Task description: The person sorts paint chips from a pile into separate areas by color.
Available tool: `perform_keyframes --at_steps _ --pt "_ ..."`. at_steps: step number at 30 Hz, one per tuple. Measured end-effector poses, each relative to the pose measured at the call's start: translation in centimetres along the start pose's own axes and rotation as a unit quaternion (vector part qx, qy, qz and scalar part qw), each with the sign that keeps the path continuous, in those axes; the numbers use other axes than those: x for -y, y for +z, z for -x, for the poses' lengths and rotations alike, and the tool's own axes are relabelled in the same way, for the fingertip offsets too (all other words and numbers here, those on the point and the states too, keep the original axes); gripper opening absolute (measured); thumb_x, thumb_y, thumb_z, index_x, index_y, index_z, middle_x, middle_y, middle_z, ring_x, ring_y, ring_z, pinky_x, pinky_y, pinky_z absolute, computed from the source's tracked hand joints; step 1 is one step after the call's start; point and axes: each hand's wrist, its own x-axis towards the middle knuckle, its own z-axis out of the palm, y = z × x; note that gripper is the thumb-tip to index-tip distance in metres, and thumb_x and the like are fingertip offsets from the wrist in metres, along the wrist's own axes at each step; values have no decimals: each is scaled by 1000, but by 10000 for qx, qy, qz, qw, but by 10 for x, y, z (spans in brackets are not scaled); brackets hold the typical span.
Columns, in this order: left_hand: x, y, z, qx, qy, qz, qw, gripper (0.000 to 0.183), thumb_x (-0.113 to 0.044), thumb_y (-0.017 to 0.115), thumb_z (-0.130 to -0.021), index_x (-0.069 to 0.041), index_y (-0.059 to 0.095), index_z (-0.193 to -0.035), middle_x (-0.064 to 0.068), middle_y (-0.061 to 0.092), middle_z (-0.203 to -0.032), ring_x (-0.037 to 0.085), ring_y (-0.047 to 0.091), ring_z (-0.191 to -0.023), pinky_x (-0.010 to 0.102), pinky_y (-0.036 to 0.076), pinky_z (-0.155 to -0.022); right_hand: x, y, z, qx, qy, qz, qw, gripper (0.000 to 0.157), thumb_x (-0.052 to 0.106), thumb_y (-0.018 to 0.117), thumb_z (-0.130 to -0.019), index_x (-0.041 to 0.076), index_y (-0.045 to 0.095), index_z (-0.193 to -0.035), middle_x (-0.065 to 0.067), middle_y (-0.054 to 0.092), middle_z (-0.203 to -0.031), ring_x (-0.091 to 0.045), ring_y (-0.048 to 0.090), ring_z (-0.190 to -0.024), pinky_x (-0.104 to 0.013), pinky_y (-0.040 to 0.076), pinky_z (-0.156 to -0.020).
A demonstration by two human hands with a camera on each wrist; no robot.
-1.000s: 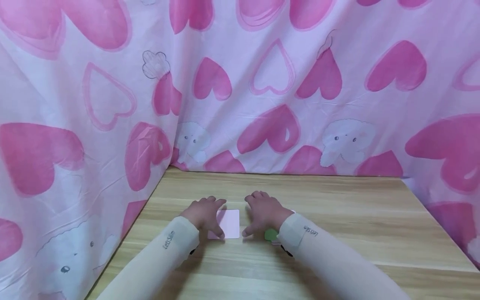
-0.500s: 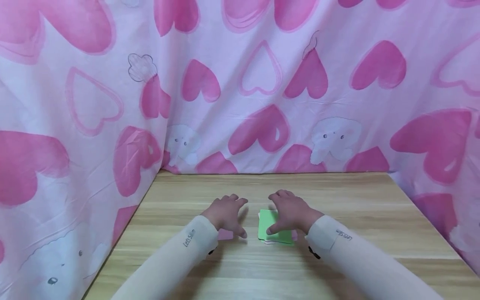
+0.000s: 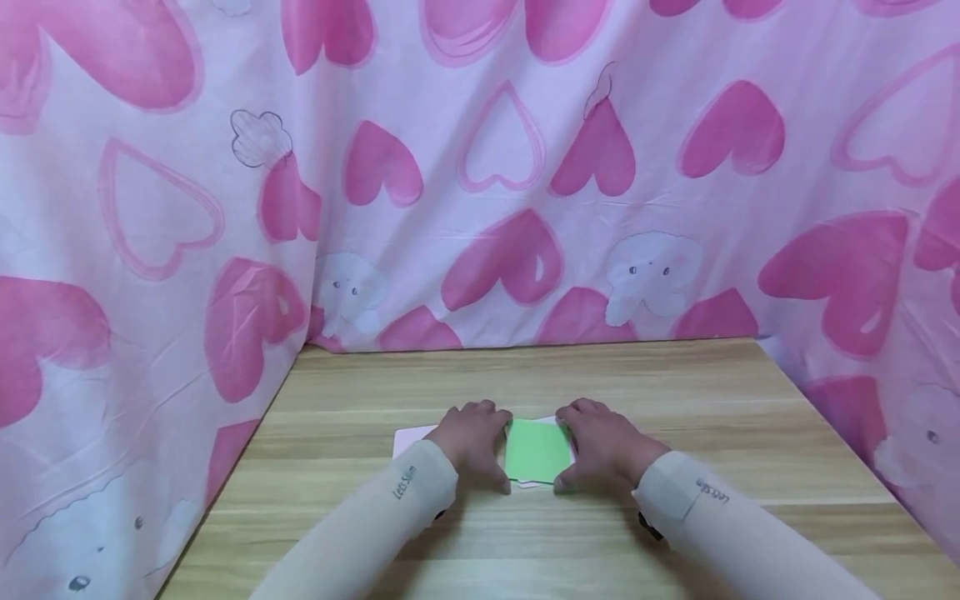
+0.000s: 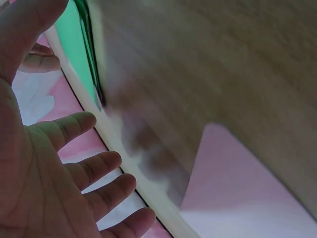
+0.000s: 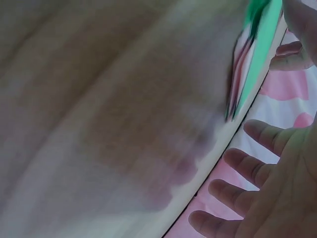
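Note:
A small stack of square sheets (image 3: 537,450) lies on the table, green on top, with white and pink edges showing underneath. My left hand (image 3: 472,440) is at its left side, thumb near the front corner and fingers toward the back corner. Opposite, my right hand (image 3: 604,446) frames the right side in the same way. In the left wrist view the fingers (image 4: 106,166) are spread and rather straight, beside the green stack (image 4: 74,44). The right wrist view likewise has extended fingers (image 5: 242,166) near the layered stack edge (image 5: 242,69).
A light pink square sheet (image 3: 411,439) lies behind my left wrist, partly hidden by it. The wooden table (image 3: 600,550) meets a pink heart-print curtain (image 3: 510,167) at the back and along the left and right sides.
The left hand has moved right, off the pink sheet to the green stack's left side. The right hand has drawn off the stack to its right side. The head view has swung slightly right.

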Motion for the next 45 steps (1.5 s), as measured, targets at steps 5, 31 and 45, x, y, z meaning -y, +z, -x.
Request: perform_keyframes --at_steps 5,31,45 --pt "0 8 -9 34 -18 -55 10000 104 -64 93 -62 -24 55 -150 -2 59 -131 23 55 -124 53 44 -113 -1 4 0 50 -43 7 10000 108 64 97 -57 14 58 -144 -3 56 -142 -28 51 -130 -52 50 -107" --pt "-6 -2 -14 184 -14 98 9998 100 -59 96 -64 -22 54 -147 0 57 -142 22 53 -132 55 42 -118 3 5 -7 234 99 109 9996 112 59 99 -56 12 55 -148 -6 56 -143 -27 52 -124 -51 51 -107" --pt "-17 -8 -16 58 -36 178 9998 104 -61 96 -61 -22 52 -146 -2 58 -138 20 53 -128 52 44 -116 -10 -6 -2 255 106 -86 9996 109 58 99 -56 17 55 -148 0 54 -145 -23 51 -126 -48 52 -107"
